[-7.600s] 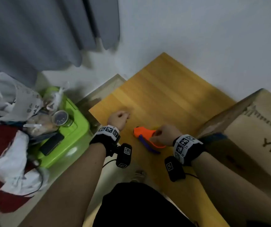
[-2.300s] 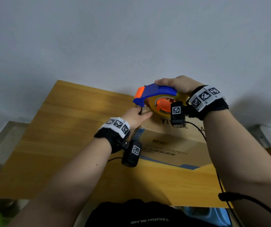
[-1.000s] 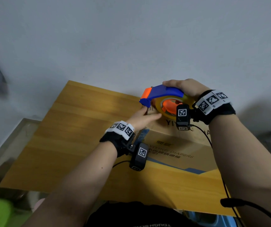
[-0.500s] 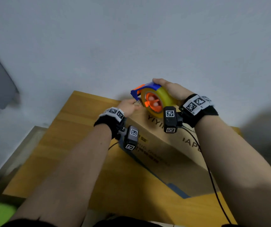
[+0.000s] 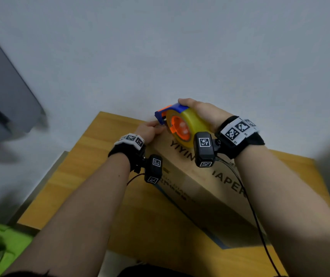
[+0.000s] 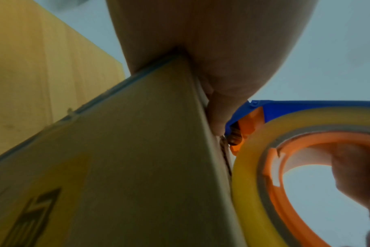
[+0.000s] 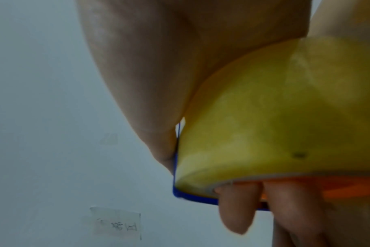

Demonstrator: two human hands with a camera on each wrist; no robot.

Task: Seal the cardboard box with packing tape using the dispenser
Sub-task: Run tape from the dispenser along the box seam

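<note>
1. Since the frame half a second earlier, the head view has tilted slightly; the dispenser (image 5: pixel 177 121) and both hands stay at the far corner of the cardboard box (image 5: pixel 206 188), with little shift between them.
2. The cardboard box is brown, printed with dark block letters on its top and a blue stripe along its side, and lies at an angle on the wooden worktop (image 5: pixel 76 176), close to the pale wall (image 5: pixel 160 47).
3. The dispenser has a blue frame with an orange tip and an orange hub, and carries a translucent yellow roll of tape (image 5: pixel 195 124); it rests on the far end of the box top.
4. The right hand (image 5: pixel 204 114) grips the dispenser from above: its palm lies over the roll, and the right wrist view shows fingertips (image 7: pixel 237 208) curled through the hub.
5. The left hand (image 5: pixel 148 130) sits on the box's far corner with its fingers bent toward the dispenser's mouth; in the left wrist view a fingertip (image 6: pixel 216 115) presses the box edge right beside the blue frame. Whether it pinches the tape end is too small to tell.
6. A grey curtain (image 5: pixel 4 92) hangs at the left, and a green lid (image 5: pixel 2 242) shows at the lower left.
</note>
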